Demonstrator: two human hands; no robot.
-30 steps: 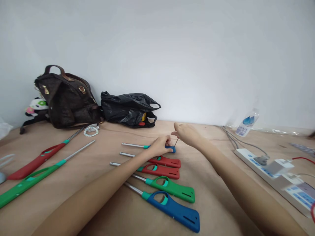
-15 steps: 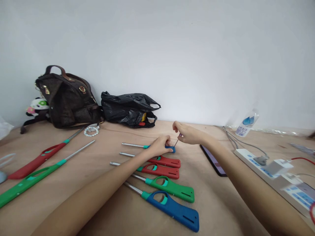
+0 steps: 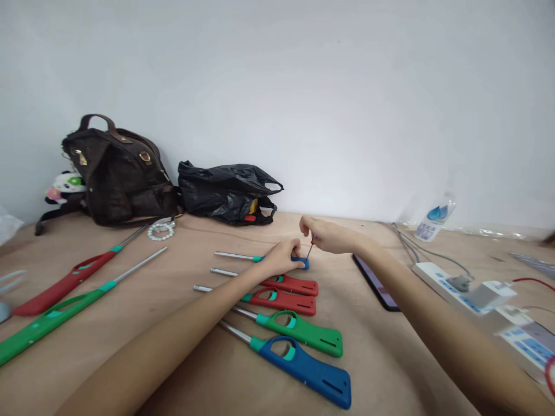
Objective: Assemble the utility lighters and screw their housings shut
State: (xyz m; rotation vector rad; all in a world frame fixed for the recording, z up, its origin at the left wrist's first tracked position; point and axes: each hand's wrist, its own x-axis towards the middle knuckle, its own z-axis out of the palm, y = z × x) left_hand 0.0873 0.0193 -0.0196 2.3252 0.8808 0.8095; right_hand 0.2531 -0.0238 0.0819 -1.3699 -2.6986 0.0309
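My left hand [image 3: 281,258] is closed over the farthest blue gas lighter [image 3: 306,264], pinning it to the table; its metal tube sticks out to the left. My right hand [image 3: 332,236] is closed around a thin screwdriver [image 3: 309,251], whose handle is mostly hidden in the fingers. The screwdriver slants down, its tip at the end of that lighter's handle. Nearer me lie a red lighter [image 3: 299,285], a second red lighter [image 3: 295,303], a green lighter [image 3: 312,335] and another blue lighter [image 3: 314,372], all with tubes pointing left.
On the left lie a longer red lighter [image 3: 65,289], a long green lighter [image 3: 65,315] and a bead bracelet [image 3: 160,232]. A dark backpack [image 3: 125,179] and black plastic bag [image 3: 221,193] stand by the wall. A phone [image 3: 375,282], power strip [image 3: 451,289] and bottle [image 3: 436,218] are right.
My right hand has shifted slightly left, and the screwdriver stands a little more upright with its tip still on the blue lighter. My left hand has stayed in place.
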